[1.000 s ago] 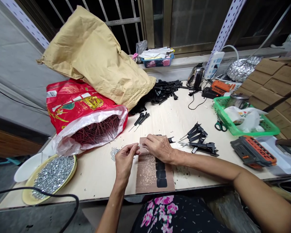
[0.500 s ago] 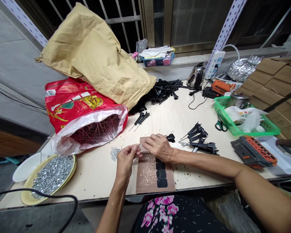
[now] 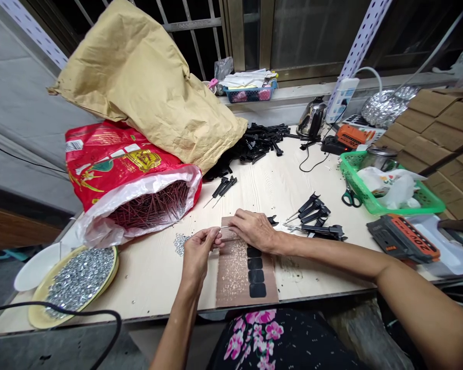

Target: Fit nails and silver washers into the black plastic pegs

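Note:
My left hand (image 3: 201, 246) is closed in a pinch at the tip of a thin metal rod (image 3: 224, 226). My right hand (image 3: 253, 231) wraps round a black plastic piece (image 3: 272, 221); only its forked end shows past the knuckles, and the rod points out of this hand to the left. Both hands are above a brown board (image 3: 231, 277) with a column of black square pads (image 3: 257, 276). Beside my left hand lies a small heap of shiny metal washers (image 3: 180, 243). Black pieces with thin rods (image 3: 312, 210) lie right of my right hand.
A red bag (image 3: 111, 154) full of dark red thin rods leans under a large paper sack (image 3: 146, 87). Washers fill a yellow bowl (image 3: 113, 267) at left. More black pieces (image 3: 264, 141) are piled behind. At right are scissors (image 3: 351, 197), a green basket (image 3: 378, 208) and a battery (image 3: 403, 239).
Both hands have shifted slightly; the right fingers are more drawn together, and more of the thin rod shows between the hands. The camera view has moved a little.

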### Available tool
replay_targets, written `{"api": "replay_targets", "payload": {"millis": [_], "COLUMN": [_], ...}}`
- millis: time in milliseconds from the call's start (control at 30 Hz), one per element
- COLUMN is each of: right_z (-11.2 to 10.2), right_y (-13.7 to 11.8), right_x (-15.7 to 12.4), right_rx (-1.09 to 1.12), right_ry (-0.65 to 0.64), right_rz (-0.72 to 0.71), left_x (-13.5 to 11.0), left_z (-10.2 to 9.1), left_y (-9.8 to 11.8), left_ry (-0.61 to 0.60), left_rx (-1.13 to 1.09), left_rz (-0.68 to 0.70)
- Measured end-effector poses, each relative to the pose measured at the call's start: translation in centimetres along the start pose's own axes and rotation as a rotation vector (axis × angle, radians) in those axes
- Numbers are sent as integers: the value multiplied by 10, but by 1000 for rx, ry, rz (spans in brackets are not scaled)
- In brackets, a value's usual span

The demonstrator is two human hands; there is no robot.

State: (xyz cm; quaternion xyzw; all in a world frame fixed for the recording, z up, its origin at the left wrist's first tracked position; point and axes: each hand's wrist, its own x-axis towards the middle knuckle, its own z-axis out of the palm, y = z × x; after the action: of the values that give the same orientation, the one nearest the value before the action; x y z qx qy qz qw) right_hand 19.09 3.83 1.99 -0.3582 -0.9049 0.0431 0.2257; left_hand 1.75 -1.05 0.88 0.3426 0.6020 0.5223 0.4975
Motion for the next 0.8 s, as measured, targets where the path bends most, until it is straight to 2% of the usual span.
{"api": "replay_targets", "payload": {"millis": [233, 433, 567, 800], "right_z": [-5, -2, 4, 9], "right_y": [1, 2, 2, 1], "right_x": [3, 5, 5, 1], "right_rx": [45, 15, -57, -163], "right_ry": [29, 71, 105, 126], "right_rz": [9, -52, -79, -129], "left_x": [2, 4, 3, 1], "left_z": [1, 3, 6, 9], "left_y": [5, 5, 6, 2], "left_ry": [-19, -17, -10, 57], "left_rx": [-202, -260, -235, -57], "left_rz": [-150, -186, -149, 9]}}
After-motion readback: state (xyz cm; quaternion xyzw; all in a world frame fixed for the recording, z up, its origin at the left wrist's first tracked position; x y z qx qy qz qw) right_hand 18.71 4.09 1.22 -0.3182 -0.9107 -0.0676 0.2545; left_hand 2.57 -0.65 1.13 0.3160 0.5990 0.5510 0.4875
